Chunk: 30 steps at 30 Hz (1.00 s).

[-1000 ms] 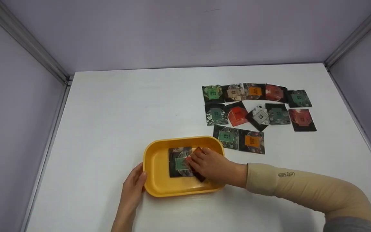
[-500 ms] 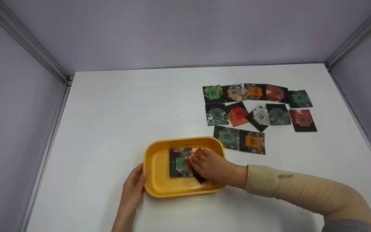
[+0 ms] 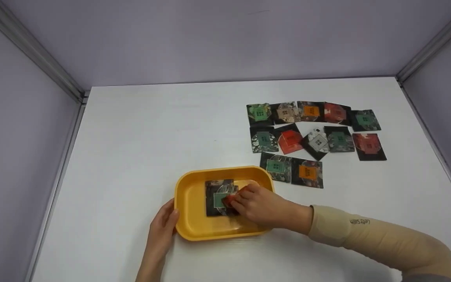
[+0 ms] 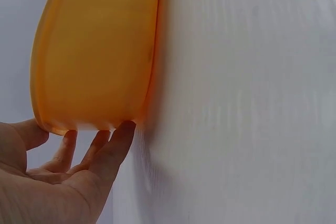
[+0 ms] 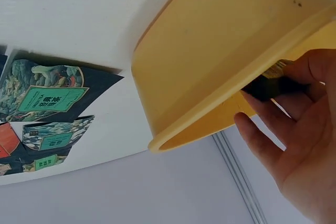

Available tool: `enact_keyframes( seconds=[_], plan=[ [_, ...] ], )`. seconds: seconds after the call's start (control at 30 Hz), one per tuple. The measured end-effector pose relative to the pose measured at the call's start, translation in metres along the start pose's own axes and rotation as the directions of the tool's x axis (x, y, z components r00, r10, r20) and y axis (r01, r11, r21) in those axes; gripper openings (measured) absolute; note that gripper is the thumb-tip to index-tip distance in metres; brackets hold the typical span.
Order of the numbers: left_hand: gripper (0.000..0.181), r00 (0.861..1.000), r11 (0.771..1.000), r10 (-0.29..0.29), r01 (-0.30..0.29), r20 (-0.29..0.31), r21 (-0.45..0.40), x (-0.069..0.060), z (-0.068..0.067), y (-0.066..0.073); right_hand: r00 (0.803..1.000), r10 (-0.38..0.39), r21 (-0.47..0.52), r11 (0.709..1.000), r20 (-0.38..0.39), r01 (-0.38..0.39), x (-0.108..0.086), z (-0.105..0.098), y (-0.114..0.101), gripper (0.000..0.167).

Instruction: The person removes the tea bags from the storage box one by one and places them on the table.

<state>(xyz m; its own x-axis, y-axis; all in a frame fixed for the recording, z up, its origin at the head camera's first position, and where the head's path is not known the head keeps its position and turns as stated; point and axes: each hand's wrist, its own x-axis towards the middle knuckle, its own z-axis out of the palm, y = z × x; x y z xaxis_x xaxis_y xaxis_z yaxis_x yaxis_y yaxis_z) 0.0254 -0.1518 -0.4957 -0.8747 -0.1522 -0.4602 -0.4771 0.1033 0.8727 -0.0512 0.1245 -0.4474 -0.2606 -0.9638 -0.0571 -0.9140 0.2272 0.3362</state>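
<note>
My left hand (image 3: 163, 225) holds the left end of a yellow plastic tray (image 3: 188, 231). In the left wrist view, its thumb meets the tray's rim while the fingertips rest on the outer wall. My right hand (image 3: 262, 205) reaches over the tray's right side and pinches a red and black tea packet (image 3: 229, 200), mostly covered by the fingers. From the right wrist, only a dark end of that packet (image 5: 265, 85) shows. Below it, a black packet with a green label (image 3: 215, 201) lies flat on the tray floor, partly overlapped by the hand's packet.
Several flat tea packets lie in loose rows at the back right, among them a red one (image 3: 369, 147) and a tilted grey one (image 3: 316, 143). A green-labelled packet (image 3: 276, 166) lies against the tray's far right corner. Pale walls (image 3: 233, 43) enclose the white table (image 3: 131, 149).
The red packet has turned and shifted slightly over the green-labelled one, with my right hand tilting along with it. My left hand and the tray have stayed in place.
</note>
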Motion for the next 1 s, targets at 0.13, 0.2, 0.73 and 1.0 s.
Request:
enact_keyframes(
  seconds=[0.13,0.2,0.73,1.0],
  plan=[
    [0.058,0.999,0.999,-0.032,0.032,-0.006,0.006,0.000,0.001,0.002,0.992,0.017,0.014,1.000,-0.126,-0.015,-0.006,-0.001,-0.001,0.028],
    [0.060,0.999,0.999,-0.038,0.038,-0.004,0.011,-0.001,0.001,0.003,0.982,0.022,0.038,0.999,-0.185,-0.015,-0.010,-0.001,-0.002,0.027],
    [0.055,1.000,0.999,-0.028,0.029,-0.011,0.024,0.000,0.001,0.001,0.887,0.178,0.199,0.975,-0.426,-0.100,-0.053,-0.004,0.002,0.037],
    [0.055,0.999,0.999,-0.039,0.039,-0.014,0.017,0.000,0.002,0.001,0.822,0.336,0.247,0.938,-0.460,-0.244,-0.077,-0.005,0.011,0.035]
  ],
)
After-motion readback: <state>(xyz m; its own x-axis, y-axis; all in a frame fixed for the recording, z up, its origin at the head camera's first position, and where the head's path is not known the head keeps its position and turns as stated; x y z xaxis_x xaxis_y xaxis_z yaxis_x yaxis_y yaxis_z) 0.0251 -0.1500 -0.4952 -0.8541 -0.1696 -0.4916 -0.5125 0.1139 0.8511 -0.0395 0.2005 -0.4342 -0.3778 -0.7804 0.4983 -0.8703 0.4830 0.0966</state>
